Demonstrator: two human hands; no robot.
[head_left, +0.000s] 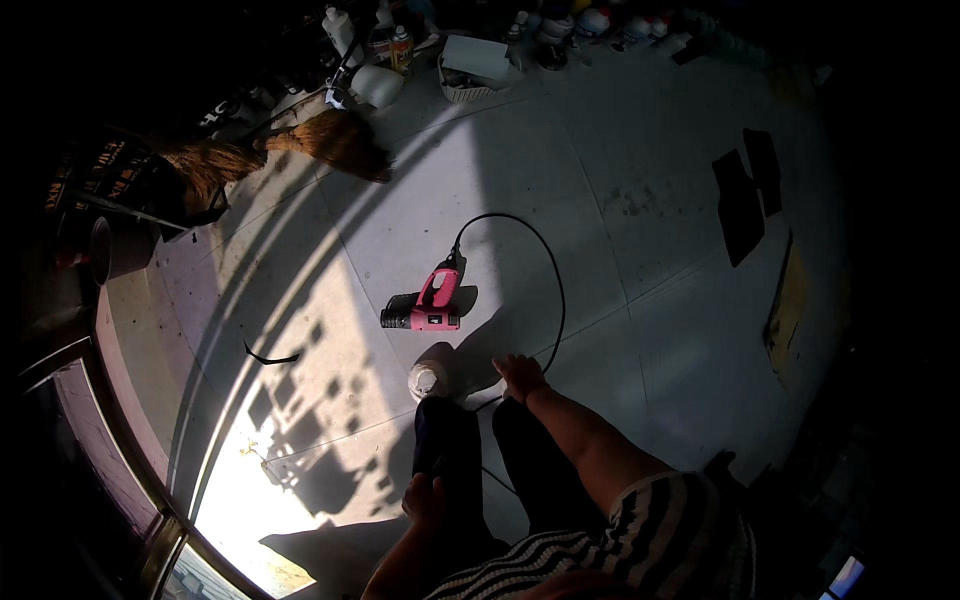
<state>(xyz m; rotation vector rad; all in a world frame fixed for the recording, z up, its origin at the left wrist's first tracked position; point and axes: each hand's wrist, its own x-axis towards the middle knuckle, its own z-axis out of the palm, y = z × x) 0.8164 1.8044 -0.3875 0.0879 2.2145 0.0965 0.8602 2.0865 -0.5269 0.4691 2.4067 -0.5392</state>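
Observation:
A pink heat gun (pixel 437 312) with a black nozzle lies on its side on the pale floor, past my feet. Its black cord (pixel 562 290) loops out to the right and runs back toward my legs. My right hand (pixel 520 377) reaches down beside my right knee, fingers apart and nothing visible in them, close to the cord. Against my left thigh rests my left hand (pixel 423 497); its fingers fade into the dark trousers and are hard to make out. A light shoe (pixel 427 380) shows beyond my left knee.
Straw brooms (pixel 335 145) lie at the far left, near a bucket (pixel 125 250). Bottles (pixel 340 35) and a white basket (pixel 470 90) line the far edge. Dark flat pieces (pixel 738 205) lie at the right. A thin black strip (pixel 272 358) is on the left floor, near a framed door (pixel 110 440).

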